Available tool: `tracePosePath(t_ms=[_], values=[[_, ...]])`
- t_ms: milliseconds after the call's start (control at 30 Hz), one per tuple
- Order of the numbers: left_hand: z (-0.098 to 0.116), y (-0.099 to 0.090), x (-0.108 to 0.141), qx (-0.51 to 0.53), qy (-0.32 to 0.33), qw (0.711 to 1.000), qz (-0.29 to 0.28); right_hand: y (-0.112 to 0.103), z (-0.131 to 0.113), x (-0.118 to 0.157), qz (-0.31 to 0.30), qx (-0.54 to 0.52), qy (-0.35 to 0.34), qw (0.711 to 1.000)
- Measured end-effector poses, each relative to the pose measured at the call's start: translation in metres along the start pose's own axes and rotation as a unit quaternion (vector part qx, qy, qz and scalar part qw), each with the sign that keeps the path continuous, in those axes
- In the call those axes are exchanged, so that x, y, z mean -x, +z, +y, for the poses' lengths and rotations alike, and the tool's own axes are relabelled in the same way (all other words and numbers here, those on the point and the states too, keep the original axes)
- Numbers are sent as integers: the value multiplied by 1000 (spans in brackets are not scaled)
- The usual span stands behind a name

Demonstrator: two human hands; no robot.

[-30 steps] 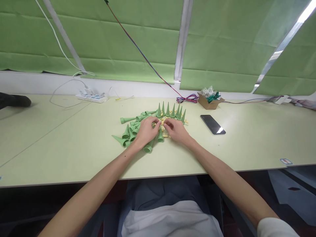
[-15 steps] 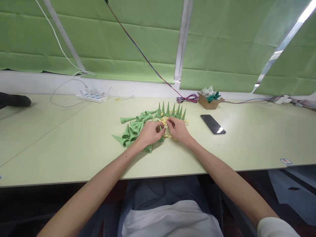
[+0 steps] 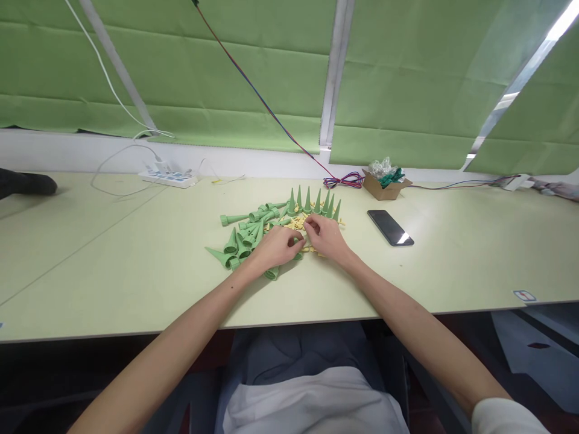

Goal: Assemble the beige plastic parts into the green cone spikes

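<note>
My left hand (image 3: pixel 282 246) is closed in a pinch at the right edge of a heap of green plastic cones (image 3: pixel 244 238). What its fingertips hold, if anything, is too small to make out. My right hand (image 3: pixel 326 236) is also pinched, its fingertips close to the left hand's and over a scatter of small yellow plastic pieces (image 3: pixel 296 223). Whatever sits between those fingers is hidden. Behind the hands, a curved row of green cones (image 3: pixel 317 202) stands upright, points up. Part of the yellow scatter lies under my hands.
Right of the hands lies a black phone (image 3: pixel 390 228). A small cardboard box (image 3: pixel 384 190) with clear and green plastic stands at the back, beside a coiled red and blue wire (image 3: pixel 344 179). A white power strip (image 3: pixel 168 177) lies at the back left of the table (image 3: pixel 136 271).
My left hand has moved slightly down and toward me, uncovering more of the yellow pieces. The right hand has barely shifted. The cones standing in the row are unchanged.
</note>
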State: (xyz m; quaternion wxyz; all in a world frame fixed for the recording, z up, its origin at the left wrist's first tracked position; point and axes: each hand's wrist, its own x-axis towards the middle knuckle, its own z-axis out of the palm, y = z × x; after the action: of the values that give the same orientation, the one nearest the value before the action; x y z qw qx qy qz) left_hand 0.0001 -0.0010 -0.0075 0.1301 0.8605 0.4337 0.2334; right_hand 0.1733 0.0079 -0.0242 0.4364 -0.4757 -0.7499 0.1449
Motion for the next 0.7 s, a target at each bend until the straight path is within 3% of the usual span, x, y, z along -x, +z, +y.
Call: tracePosePath(t_ms=[300, 700], values=[[1, 0, 2, -9, -20, 999, -33, 0, 1, 0, -5, -6, 0, 1000], [1, 0, 2, 5, -15, 1000, -9, -1, 0, 2, -8, -10, 5, 1000]])
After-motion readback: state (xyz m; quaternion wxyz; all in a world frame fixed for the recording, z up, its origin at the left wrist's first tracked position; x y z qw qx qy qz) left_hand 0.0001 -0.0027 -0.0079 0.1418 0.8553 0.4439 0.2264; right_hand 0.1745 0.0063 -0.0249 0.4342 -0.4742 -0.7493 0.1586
